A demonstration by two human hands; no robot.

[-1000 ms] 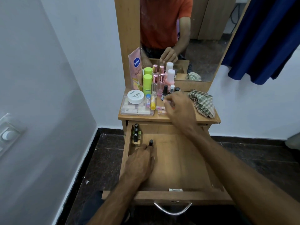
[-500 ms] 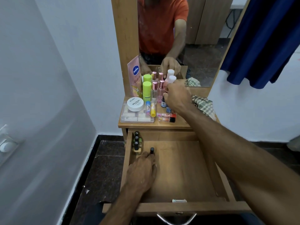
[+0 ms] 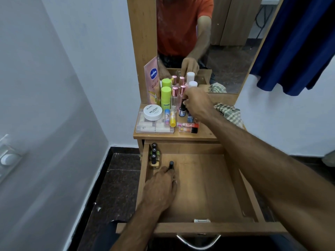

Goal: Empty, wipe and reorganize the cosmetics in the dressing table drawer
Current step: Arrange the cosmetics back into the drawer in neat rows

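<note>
White-walled room corner, dark floor.
Pale painted walls (image 3: 72,87), black speckled stone floor (image 3: 116,178), tall wood-framed mirror (image 3: 226,42), navy blue hanging curtain (image 3: 299,42) at right.

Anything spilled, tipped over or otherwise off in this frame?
No spill or damage shows. Two lip gloss tubes lie on their sides at the tabletop's front, while the other bottles stand. The checked cloth is bunched at the right edge. The few bottles in the drawer stand upright.

I see soft, even indoor light with faint shadows inside the drawer (image 3: 204,187); wide-angle bending curves the wall (image 3: 45,124) edges, and the periphery looks slightly smeared.
</note>
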